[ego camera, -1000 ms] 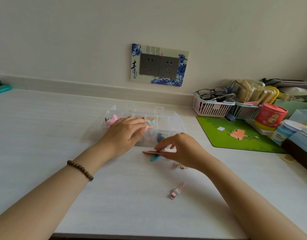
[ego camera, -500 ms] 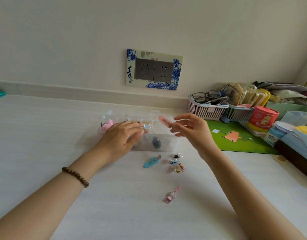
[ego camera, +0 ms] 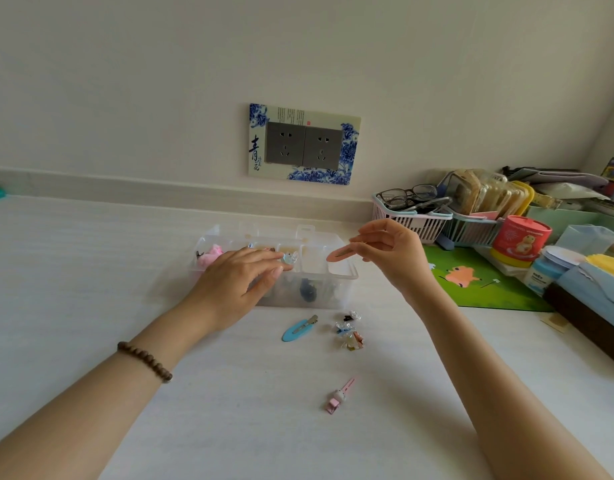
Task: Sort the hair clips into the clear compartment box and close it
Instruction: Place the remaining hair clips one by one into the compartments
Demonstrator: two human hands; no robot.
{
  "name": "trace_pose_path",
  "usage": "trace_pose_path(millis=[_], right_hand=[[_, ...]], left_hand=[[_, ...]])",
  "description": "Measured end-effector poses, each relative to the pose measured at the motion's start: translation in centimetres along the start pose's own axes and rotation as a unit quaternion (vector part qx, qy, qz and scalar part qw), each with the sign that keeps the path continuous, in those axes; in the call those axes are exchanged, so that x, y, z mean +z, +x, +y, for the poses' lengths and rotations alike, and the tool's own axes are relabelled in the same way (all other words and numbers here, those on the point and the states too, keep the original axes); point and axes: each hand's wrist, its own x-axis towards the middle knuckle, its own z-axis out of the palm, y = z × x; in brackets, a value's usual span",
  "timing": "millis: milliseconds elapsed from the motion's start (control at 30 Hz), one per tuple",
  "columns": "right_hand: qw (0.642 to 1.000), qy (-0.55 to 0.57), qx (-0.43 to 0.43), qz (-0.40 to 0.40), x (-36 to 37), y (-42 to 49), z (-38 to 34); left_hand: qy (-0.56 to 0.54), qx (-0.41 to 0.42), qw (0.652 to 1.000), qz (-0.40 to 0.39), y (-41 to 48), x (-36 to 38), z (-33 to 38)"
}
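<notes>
In the head view, at the middle of the pale surface [ego camera: 90,289]: the clear compartment box [ego camera: 345,273], top uncovered and so ready to take clips. Rests the left hand [ego camera: 236,282] on its near-left part, fingers nearly straight and gripping nothing, fingertips just beside a small light-blue clip [ego camera: 290,258] inside; likely done to keep the light box from sliding. Pinches a pink flat clip [ego camera: 338,254] between thumb and fingers of the right hand [ego camera: 392,254], just above the box's right-end compartments, tip slanting down toward them; looks poised for the drop. Already inside: a fluffy pink piece [ego camera: 210,254] at the left end, a dark clip [ego camera: 309,289] in a front cell. Waiting on the surface in front of the box: a blue flat clip [ego camera: 298,329], a cluster of small claw clips [ego camera: 350,332] beside it, and nearer, a pink clip with a white figure [ego camera: 340,395]. Sorting only partly done by the look of it; closing not yet due.
</notes>
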Motion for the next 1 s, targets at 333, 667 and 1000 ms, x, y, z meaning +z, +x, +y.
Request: trace_pose_path(millis=[333,667,1000], right_hand=[[0.968,-0.196,-0.117,-0.105,0.6,0.7,0.8],[0.913,-0.239,-0.12,-0.309,2.5,-4.0,-1.4],[0.869,-0.335,-0.163,-0.325,4.3,-4.8,0.6]], left_hand=[[-0.003,-0.001,1.0,-0.008,0.0,-0.1,-0.1],[0.011,0.003,1.0,0.016,-0.2,-0.7,0.8],[0.006,-0.001,1.0,0.015,-0.3,-0.7,0.9]])
